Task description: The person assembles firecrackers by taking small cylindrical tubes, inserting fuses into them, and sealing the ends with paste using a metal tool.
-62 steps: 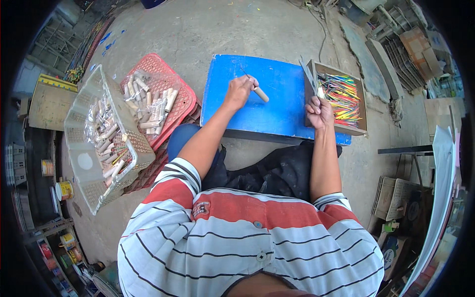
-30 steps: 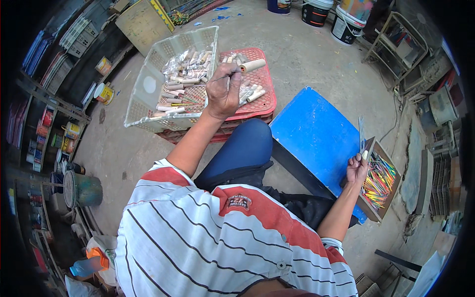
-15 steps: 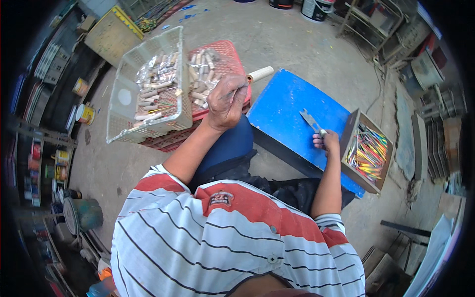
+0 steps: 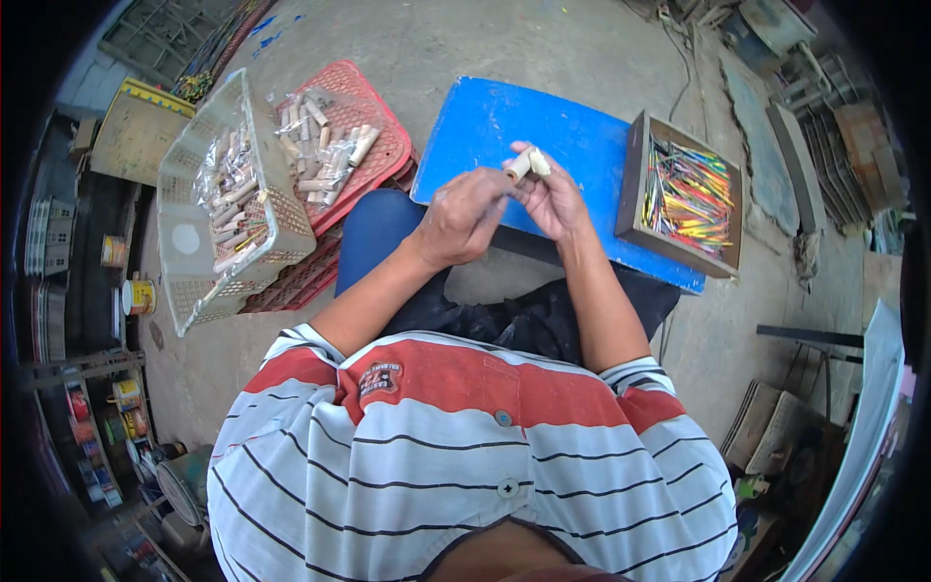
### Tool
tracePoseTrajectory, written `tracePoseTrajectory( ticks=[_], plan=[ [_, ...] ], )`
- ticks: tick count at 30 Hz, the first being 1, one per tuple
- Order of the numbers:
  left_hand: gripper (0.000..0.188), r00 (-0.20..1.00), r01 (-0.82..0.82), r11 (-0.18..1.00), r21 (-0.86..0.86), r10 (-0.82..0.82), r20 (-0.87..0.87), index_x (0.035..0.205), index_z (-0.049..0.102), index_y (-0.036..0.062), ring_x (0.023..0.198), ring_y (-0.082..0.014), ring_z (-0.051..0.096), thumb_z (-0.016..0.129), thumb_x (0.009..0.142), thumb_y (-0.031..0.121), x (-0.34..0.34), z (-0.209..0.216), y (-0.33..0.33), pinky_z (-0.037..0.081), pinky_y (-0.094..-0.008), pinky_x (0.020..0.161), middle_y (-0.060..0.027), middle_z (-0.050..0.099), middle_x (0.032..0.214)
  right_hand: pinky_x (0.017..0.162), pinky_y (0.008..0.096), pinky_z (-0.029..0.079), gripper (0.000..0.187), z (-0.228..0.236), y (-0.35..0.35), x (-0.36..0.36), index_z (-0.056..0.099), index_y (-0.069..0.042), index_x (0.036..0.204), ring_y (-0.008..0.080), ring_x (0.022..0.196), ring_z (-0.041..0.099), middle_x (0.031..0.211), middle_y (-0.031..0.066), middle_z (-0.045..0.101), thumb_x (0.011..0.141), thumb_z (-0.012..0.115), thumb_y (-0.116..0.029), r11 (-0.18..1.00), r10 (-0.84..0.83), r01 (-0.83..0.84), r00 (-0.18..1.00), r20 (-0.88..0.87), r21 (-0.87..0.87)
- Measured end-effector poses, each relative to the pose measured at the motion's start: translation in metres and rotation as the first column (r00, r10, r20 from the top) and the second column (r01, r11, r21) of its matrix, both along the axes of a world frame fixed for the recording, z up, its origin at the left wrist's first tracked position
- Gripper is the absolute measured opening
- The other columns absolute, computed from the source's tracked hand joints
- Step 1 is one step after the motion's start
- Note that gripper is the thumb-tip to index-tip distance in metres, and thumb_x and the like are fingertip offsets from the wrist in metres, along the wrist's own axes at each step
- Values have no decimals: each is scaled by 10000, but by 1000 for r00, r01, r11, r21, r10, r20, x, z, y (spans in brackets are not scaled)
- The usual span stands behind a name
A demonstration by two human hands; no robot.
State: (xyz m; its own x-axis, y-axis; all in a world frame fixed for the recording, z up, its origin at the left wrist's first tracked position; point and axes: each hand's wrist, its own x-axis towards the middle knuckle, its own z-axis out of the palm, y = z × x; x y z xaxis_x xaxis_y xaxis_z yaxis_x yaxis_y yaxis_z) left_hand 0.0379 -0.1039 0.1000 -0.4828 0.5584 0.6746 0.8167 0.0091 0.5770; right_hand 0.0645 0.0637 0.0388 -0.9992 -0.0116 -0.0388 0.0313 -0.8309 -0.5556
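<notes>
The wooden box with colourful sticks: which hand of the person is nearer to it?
Right. The right hand is to the left of the wooden box, seen against the blue board; the left hand is farther left, beyond the right hand.

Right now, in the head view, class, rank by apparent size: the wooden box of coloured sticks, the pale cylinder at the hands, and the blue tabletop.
1. Blue tabletop, partly covered
2. Wooden box
3. Pale cylinder, partly hidden by fingers
</notes>
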Motion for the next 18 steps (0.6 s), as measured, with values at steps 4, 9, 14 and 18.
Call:
tracePoseTrajectory(
  ticks=[4, 9, 14, 18],
  plan=[
    [202, 663, 26, 999, 38, -46, 748, 954, 523, -15, 711, -183, 587, 409, 874, 131, -1, -6, -3, 476, -310, 655, -112, 582, 839, 742, 353, 531, 332, -3, 17, 1, 432, 22, 1169, 267, 884, 609, 1008, 189, 566, 888, 443, -156, 991, -77, 80, 997, -29, 112],
    [340, -394, 229, 877, 422, -313, 864, 1031, 494, -45, 683, -147, 590, 331, 905, 226, -6, 5, 2, 490, -251, 627, -118, 590, 858, 775, 391, 526, 340, -7, 25, 0, 411, 23, 1183, 328, 942, 587, 1017, 208, 553, 880, 450, -126, 983, -118, 114, 993, 19, 144],
    [262, -574, 112, 822, 559, -406, 711, 974, 497, -10, 490, -67, 444, 364, 890, 200, -5, 1, 1, 392, -200, 500, -31, 511, 675, 741, 438, 531, 368, -3, 17, -2, 366, -15, 1187, 345, 920, 586, 984, 189, 550, 862, 505, -115, 992, -123, 123, 992, 19, -7],
    [174, -602, 65, 885, 462, -334, 725, 911, 486, 6, 424, -44, 347, 401, 878, 154, -1, 1, 5, 339, -193, 460, -4, 455, 622, 755, 470, 522, 419, -8, 11, -1, 339, -22, 1205, 342, 920, 580, 976, 180, 535, 841, 536, -89, 986, -145, 148, 989, 40, -71]
  ],
)
